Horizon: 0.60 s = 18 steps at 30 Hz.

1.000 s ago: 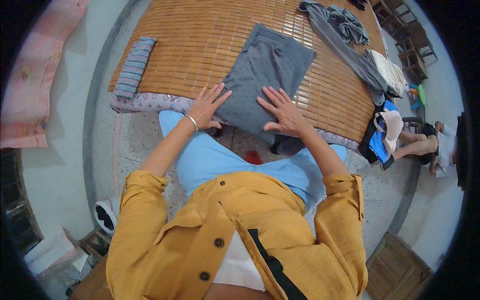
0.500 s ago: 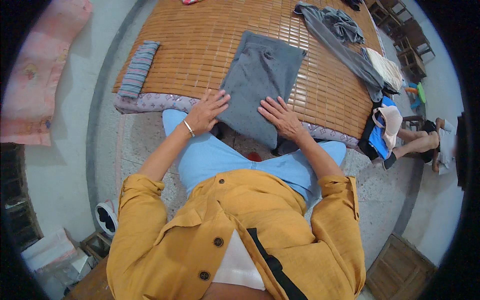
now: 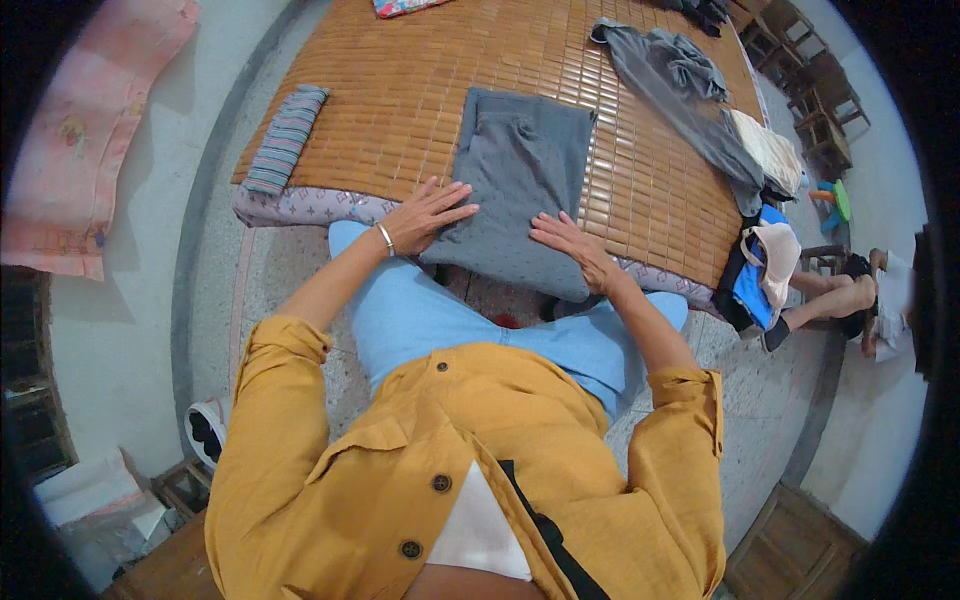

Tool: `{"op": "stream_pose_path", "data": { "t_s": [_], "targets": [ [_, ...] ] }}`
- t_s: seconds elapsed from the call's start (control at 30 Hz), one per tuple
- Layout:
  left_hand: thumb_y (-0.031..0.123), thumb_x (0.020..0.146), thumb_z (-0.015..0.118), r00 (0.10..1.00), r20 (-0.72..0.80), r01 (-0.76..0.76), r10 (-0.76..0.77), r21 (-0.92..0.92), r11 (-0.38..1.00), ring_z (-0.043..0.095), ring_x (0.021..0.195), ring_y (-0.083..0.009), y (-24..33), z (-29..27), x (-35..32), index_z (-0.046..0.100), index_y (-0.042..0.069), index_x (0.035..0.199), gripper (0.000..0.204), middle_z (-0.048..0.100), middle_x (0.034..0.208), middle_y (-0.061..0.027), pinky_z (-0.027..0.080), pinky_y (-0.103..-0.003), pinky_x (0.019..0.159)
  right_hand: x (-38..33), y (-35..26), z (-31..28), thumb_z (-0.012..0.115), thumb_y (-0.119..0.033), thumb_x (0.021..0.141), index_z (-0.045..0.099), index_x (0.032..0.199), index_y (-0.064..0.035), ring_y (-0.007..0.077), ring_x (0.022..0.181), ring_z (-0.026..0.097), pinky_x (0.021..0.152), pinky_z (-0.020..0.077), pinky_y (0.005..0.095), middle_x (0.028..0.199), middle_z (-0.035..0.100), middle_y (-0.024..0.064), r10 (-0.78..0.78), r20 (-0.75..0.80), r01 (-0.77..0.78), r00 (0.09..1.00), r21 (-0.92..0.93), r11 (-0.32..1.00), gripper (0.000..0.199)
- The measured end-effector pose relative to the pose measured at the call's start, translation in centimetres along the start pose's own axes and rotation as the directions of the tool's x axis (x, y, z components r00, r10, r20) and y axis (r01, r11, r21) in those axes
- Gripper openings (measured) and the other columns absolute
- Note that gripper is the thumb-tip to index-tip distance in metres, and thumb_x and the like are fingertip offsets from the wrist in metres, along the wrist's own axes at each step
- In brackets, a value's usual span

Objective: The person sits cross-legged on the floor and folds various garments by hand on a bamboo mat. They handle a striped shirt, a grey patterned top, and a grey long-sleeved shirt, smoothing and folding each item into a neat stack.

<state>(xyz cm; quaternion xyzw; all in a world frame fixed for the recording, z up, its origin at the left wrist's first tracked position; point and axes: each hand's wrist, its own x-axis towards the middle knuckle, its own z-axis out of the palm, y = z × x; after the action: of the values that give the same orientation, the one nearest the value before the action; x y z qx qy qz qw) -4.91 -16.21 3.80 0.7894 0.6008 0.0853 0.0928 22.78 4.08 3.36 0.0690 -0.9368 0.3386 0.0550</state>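
We are pressing our left hand (image 3: 425,215) and right hand (image 3: 572,243) flat, fingers spread, gripping nothing, on the near end of the folded grey garment (image 3: 520,185) lying at centre frame on the bamboo mat (image 3: 400,90). Its lower edge is overhanging the mat's rim, so an uneven push is risking sliding it off or skewing the fold.

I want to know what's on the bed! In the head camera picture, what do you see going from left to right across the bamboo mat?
Striped folded cloth → left hand → folded grey garment → right hand → crumpled grey clothes → cream cloth at the mat's right edge.
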Motion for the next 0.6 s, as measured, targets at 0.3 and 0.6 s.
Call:
{"op": "stream_pose_path", "data": {
  "t_s": [0.3, 0.6],
  "targets": [
    [0.009, 0.073, 0.062, 0.998, -0.051, -0.058, 0.045, -0.290, 0.955, 0.024, 0.134, -0.0249, -1.6, 3.6, 1.7, 0.043, 0.015, 0.130, 0.060, 0.032, 0.142, -0.0067, 0.016, -0.043, 0.110, -0.4, 0.3, -0.5, 0.046, -0.012, 0.080, 0.042, 0.130, -0.0101, 0.0268, 0.128, 0.035, 0.109, 0.0213, 0.0405, 0.135, 0.041, 0.0107, 0.000, -0.043, -0.006, 0.999, -0.144, 0.990, 0.050],
    [0.030, 0.085, 0.056, 0.827, -0.065, 0.270, -0.558, -0.825, 0.497, 0.051, 0.106, -0.0236, -3.7, 5.3, 2.9, 0.056, 0.004, 0.113, 0.039, 0.055, 0.117, -0.0108, 0.038, -0.036, 0.090, 1.6, 3.8, -0.9, 0.043, -0.030, 0.092, 0.051, 0.119, 0.0004, 0.0262, 0.111, 0.048, 0.097, 0.0342, 0.0332, 0.121, 0.052, 0.0144, 0.534, -0.141, -0.501, 0.834, 0.212, 0.839, 0.042]
  ]
}}
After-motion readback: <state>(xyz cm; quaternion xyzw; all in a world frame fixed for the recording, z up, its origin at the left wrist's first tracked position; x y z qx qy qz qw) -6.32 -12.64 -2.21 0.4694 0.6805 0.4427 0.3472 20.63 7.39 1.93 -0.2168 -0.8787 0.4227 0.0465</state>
